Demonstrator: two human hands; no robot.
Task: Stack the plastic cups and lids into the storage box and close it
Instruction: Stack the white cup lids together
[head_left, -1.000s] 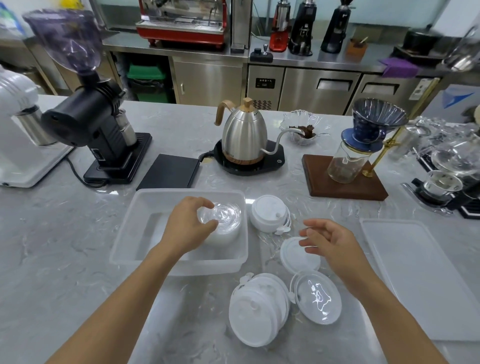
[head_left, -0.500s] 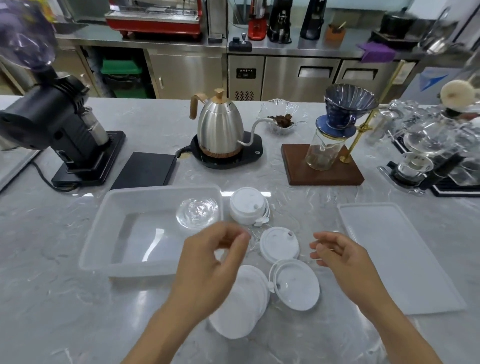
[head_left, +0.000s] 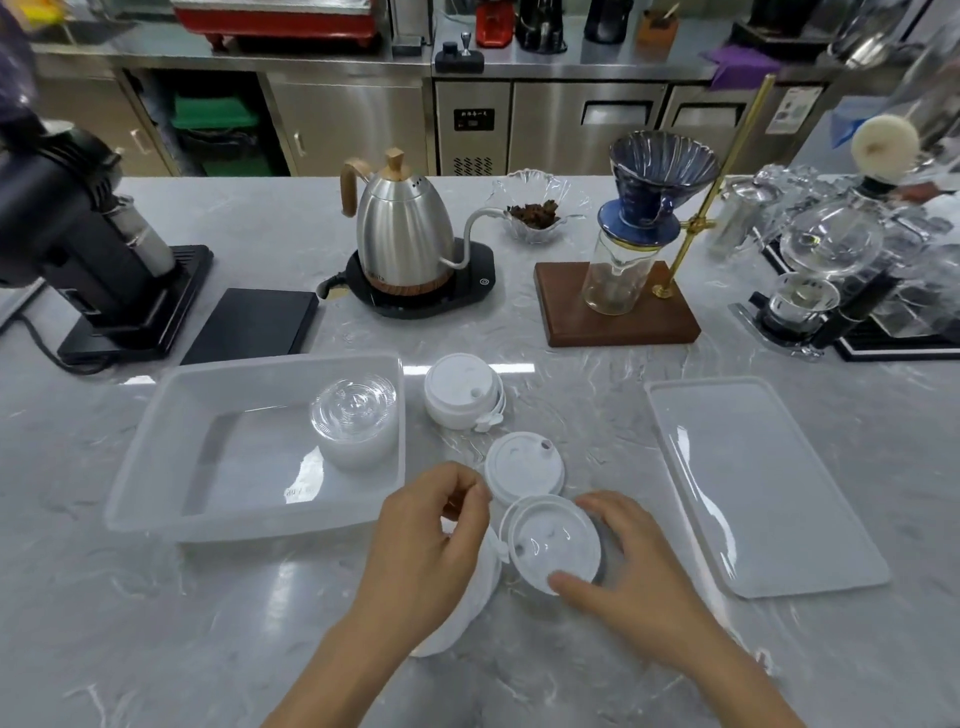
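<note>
The translucent storage box (head_left: 156, 467) stands open at the left, with a stack of clear cups (head_left: 356, 415) upside down in its far right corner. To its right sit a stack of white lids (head_left: 460, 389) and a single white lid (head_left: 524, 465). My right hand (head_left: 634, 561) grips an upturned white lid (head_left: 553, 543) by its rim, thumb in front and fingers behind. My left hand (head_left: 426, 540) hovers with loosely curled fingers over a lying stack of lids (head_left: 467, 613), which it largely hides. I see nothing in it.
The box's flat lid (head_left: 753, 483) lies at the right. Behind stand a kettle on its base (head_left: 405, 244), a black scale (head_left: 254, 322), a grinder (head_left: 78, 249), a pour-over stand (head_left: 623, 306), a glass bowl (head_left: 535, 213) and glassware (head_left: 831, 270) at the far right.
My left hand let go of the cup stack in the box and came back over the lying lids. My right hand moved down and took hold of the upturned lid.
</note>
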